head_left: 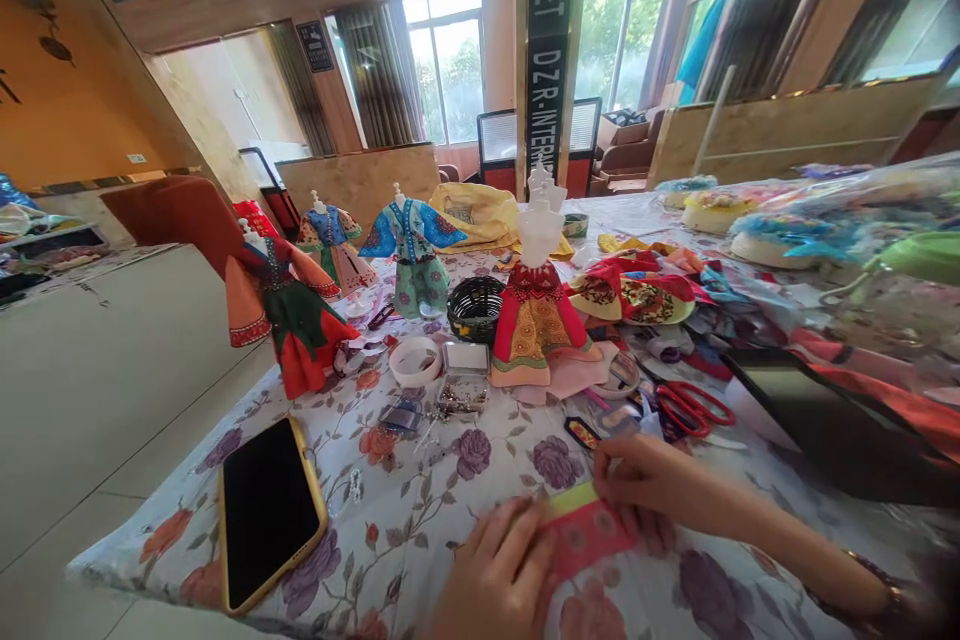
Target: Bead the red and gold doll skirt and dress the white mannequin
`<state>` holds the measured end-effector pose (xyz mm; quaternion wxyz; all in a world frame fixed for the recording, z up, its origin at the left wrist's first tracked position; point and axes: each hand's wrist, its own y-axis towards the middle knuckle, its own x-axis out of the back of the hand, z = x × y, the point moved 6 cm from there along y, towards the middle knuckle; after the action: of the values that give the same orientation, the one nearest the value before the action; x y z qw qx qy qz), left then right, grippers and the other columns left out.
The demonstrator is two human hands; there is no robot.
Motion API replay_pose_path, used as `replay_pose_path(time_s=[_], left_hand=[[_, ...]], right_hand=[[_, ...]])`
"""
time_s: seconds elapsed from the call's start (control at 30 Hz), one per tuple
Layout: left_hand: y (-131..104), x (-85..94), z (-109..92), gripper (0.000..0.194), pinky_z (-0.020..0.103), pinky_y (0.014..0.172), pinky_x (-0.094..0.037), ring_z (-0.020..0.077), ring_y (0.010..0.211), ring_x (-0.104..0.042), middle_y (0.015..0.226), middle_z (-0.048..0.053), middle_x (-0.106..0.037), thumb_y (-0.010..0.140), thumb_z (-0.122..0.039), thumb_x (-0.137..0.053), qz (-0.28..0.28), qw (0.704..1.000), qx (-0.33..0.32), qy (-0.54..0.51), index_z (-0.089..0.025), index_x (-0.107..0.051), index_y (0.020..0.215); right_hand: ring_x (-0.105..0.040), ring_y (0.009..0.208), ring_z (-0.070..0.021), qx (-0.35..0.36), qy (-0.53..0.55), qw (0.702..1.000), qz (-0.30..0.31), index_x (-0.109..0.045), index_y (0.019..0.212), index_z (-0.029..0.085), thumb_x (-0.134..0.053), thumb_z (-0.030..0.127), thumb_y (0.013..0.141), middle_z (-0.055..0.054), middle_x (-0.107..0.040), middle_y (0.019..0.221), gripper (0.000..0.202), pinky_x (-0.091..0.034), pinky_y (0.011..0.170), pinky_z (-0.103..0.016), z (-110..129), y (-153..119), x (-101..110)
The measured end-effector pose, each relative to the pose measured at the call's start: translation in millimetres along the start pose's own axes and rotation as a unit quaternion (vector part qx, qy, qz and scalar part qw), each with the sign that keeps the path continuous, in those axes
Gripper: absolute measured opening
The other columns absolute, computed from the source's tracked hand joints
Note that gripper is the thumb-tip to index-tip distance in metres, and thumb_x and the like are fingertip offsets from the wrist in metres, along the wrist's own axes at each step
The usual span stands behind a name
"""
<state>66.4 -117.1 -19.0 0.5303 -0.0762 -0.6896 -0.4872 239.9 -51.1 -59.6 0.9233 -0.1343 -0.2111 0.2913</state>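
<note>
A pink-red fabric strip (pixel 583 538) with a yellow-green edge lies at the table's near side, between my two hands. My left hand (pixel 499 565) is closed over the strip's left end, its fingers bent and slightly blurred. At the other end, my right hand (pixel 637 482) pinches the upper right corner, thumb and fingertips together. Just beyond it rests a small dark patch with an orange-yellow pattern (pixel 581 433). Red-handled scissors (pixel 694 408) lie to the right of that patch. Behind the strip, a white doll form wears a red and gold dress (pixel 541 325).
A phone in a yellow case (pixel 268 510) lies at left. Dressed doll forms (pixel 411 250) stand at the back, near a black basket (pixel 476 310). A clear bead box (pixel 463 390) and white tape roll (pixel 415 360) sit mid-table. A dark tablet (pixel 832 420) and fabric scraps crowd the right.
</note>
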Motion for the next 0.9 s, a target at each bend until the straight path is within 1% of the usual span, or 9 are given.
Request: replay_pose_path(time_s=[0.07, 0.1, 0.17, 0.27, 0.37, 0.57, 0.67, 0.77, 0.9], left_hand=[[-8, 2.1, -6, 0.035, 0.027, 0.074, -0.052, 0.0160, 0.089, -0.065, 0.096, 0.001, -0.072, 0.095, -0.025, -0.031, -0.080, 0.996, -0.012, 0.039, -0.019, -0.065, 0.097], [-11, 0.5, -9, 0.036, 0.027, 0.075, -0.051, 0.0154, 0.088, -0.065, 0.096, 0.001, -0.072, 0.095, -0.024, -0.030, -0.090, 0.994, -0.025, 0.051, -0.018, -0.066, 0.097], [-13, -3.2, -12, 0.040, 0.028, 0.078, -0.049, 0.0167, 0.090, -0.065, 0.099, 0.003, -0.072, 0.096, -0.031, -0.029, -0.079, 0.993, -0.045, 0.077, -0.016, -0.066, 0.098], [-12, -0.7, -4, 0.047, 0.031, 0.078, -0.049, 0.0202, 0.092, -0.065, 0.101, 0.005, -0.072, 0.095, -0.042, -0.028, -0.066, 0.992, -0.027, 0.101, -0.015, -0.066, 0.099], [-9, -1.2, 2, 0.044, 0.033, 0.079, -0.050, 0.0205, 0.098, -0.064, 0.109, 0.003, -0.070, 0.092, -0.048, -0.034, -0.007, 0.994, -0.059, 0.097, -0.018, -0.064, 0.107], [-6, -2.2, 16, 0.051, 0.033, 0.086, -0.048, 0.0202, 0.109, -0.058, 0.119, 0.002, -0.065, 0.089, -0.054, -0.038, 0.061, 0.991, -0.107, 0.061, -0.018, -0.057, 0.119], [-9, -5.9, 19, 0.050, 0.034, 0.090, -0.045, 0.0217, 0.115, -0.053, 0.126, 0.002, -0.060, 0.091, -0.050, -0.035, 0.071, 0.987, -0.131, 0.066, -0.017, -0.053, 0.124], [-12, -8.7, 20, 0.046, 0.034, 0.093, -0.041, 0.0213, 0.118, -0.051, 0.129, 0.001, -0.057, 0.094, -0.042, -0.030, 0.064, 0.985, -0.139, 0.084, -0.017, -0.050, 0.128], [-13, -7.8, 20, 0.040, 0.033, 0.096, -0.037, 0.0180, 0.118, -0.050, 0.129, -0.002, -0.057, 0.096, -0.033, -0.030, 0.040, 0.985, -0.129, 0.103, -0.021, -0.049, 0.127]], right_hand=[[-0.050, 0.029, -0.0066, -0.002, -0.024, 1.000, -0.013, -0.047, 0.075, 0.020, -0.046, 0.032, 0.085, 0.002, -0.064, 0.054, 0.016, -0.039, 0.028, -0.015, 5, 1, 2], [-0.050, 0.030, -0.0065, -0.002, -0.034, 0.999, -0.019, -0.048, 0.074, 0.020, -0.047, 0.032, 0.085, 0.002, -0.064, 0.054, 0.016, -0.038, 0.029, -0.015, 8, 1, 3], [-0.052, 0.033, -0.0062, 0.002, -0.044, 0.999, -0.028, -0.048, 0.073, 0.019, -0.049, 0.031, 0.084, 0.002, -0.064, 0.054, 0.016, -0.039, 0.031, -0.014, 14, 1, 5], [-0.053, 0.035, -0.0062, 0.003, -0.057, 0.998, -0.032, -0.049, 0.073, 0.019, -0.049, 0.032, 0.084, 0.001, -0.064, 0.055, 0.017, -0.041, 0.034, -0.014, 21, 0, 7], [-0.053, 0.036, -0.0067, -0.006, -0.088, 0.996, -0.033, -0.050, 0.074, 0.019, -0.048, 0.032, 0.085, 0.001, -0.064, 0.056, 0.017, -0.042, 0.035, -0.015, 22, 1, 9], [-0.053, 0.036, -0.0072, -0.023, -0.127, 0.991, -0.042, -0.052, 0.072, 0.018, -0.047, 0.026, 0.082, 0.001, -0.062, 0.053, 0.014, -0.042, 0.035, -0.016, 15, 7, 10], [-0.053, 0.034, -0.0085, -0.022, -0.166, 0.985, -0.046, -0.055, 0.069, 0.017, -0.049, 0.018, 0.076, 0.001, -0.061, 0.050, 0.010, -0.040, 0.033, -0.016, 16, 11, 17], [-0.055, 0.036, -0.0088, -0.001, -0.214, 0.975, -0.063, -0.059, 0.068, 0.017, -0.048, 0.012, 0.074, 0.000, -0.064, 0.054, 0.013, -0.038, 0.034, -0.016, 34, 16, 29], [-0.056, 0.040, -0.0095, 0.092, -0.281, 0.946, -0.132, -0.063, 0.082, 0.017, -0.048, 0.016, 0.080, 0.001, -0.064, 0.054, 0.015, -0.041, 0.040, -0.018, 88, 27, 34]])
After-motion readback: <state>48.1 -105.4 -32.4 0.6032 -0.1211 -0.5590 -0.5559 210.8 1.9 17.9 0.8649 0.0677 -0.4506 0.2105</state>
